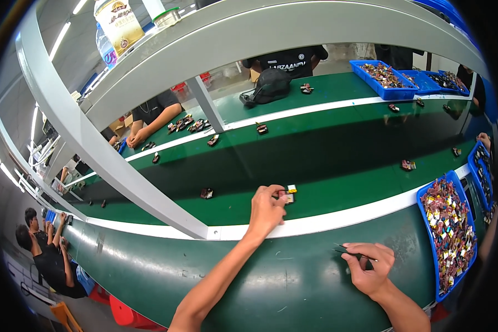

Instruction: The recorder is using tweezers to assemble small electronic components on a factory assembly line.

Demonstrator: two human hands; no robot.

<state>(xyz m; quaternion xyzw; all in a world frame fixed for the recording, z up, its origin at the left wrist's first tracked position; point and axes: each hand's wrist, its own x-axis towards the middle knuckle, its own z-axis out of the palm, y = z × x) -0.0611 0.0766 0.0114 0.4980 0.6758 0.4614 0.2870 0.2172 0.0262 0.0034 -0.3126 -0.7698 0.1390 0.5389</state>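
My left hand (266, 210) reaches over the white rail to the green conveyor belt, its fingers pinched at the near edge of a small electronic part (290, 195) with a yellow and white face. The fingertips partly cover that part. Above the green workbench (249, 282), my right hand (371, 268) holds a pair of dark tweezers (344, 250), their tips pointing left and a little apart. Nothing shows between the tweezer tips.
To my right stands a blue bin (424, 213) heaped with small wired parts. Similar parts (206, 193) ride scattered along the belt. A grey post (149, 193) rises at the left. Across the belt are a black bag (271, 86), more blue bins (355, 67) and seated people.
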